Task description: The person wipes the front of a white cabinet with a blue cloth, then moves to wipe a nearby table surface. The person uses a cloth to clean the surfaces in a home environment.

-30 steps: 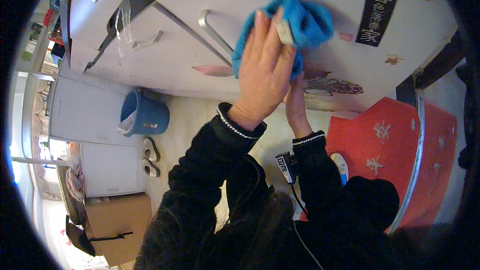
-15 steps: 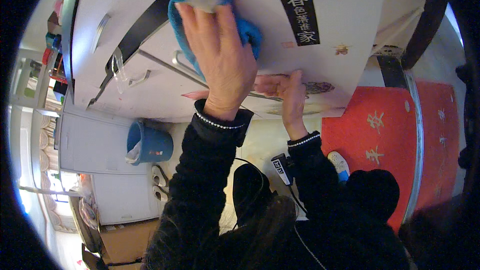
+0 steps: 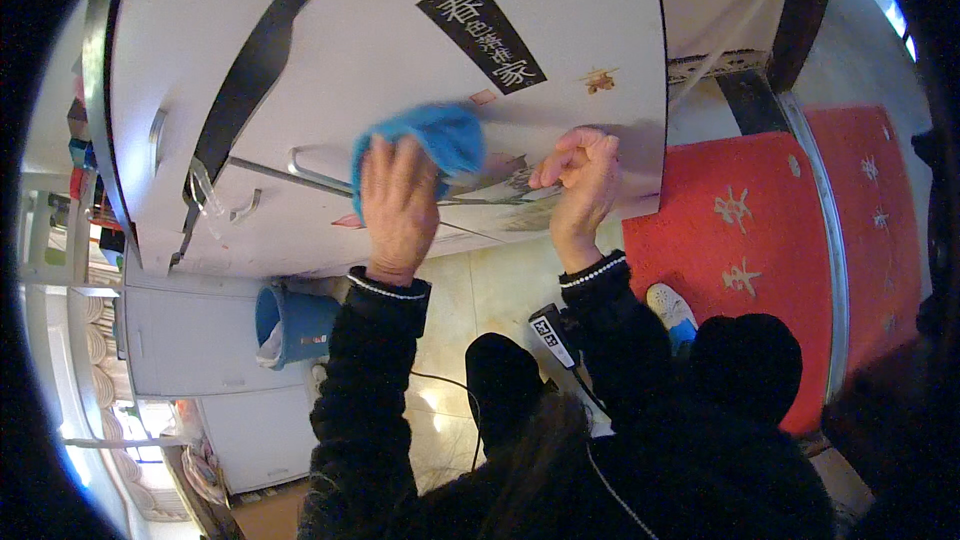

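My left hand point(image 3: 400, 205) presses a bunched blue cloth point(image 3: 455, 140) against the white cabinet front point(image 3: 370, 60), beside a silver handle point(image 3: 315, 170). The fingers lie over the cloth, and both are slightly blurred. To the right, my right hand point(image 3: 585, 185) is raised by the cabinet's lower right part, its fingers loosely bent and nothing visible in them. Whether it touches the surface I cannot tell. A black label point(image 3: 483, 35) with white characters sits on the door above the cloth.
A blue bucket point(image 3: 300, 325) with something white in it stands at left by white cabinets point(image 3: 190, 330). A power strip point(image 3: 552, 335) with a cord lies near my right forearm. Red mats point(image 3: 720, 230) cover the floor at right, with a metal strip point(image 3: 822, 240) between them.
My left hand and the cloth have moved down the cabinet front. My right hand's fingers have bent and turned upward. The view has shifted, so the label appears farther left.
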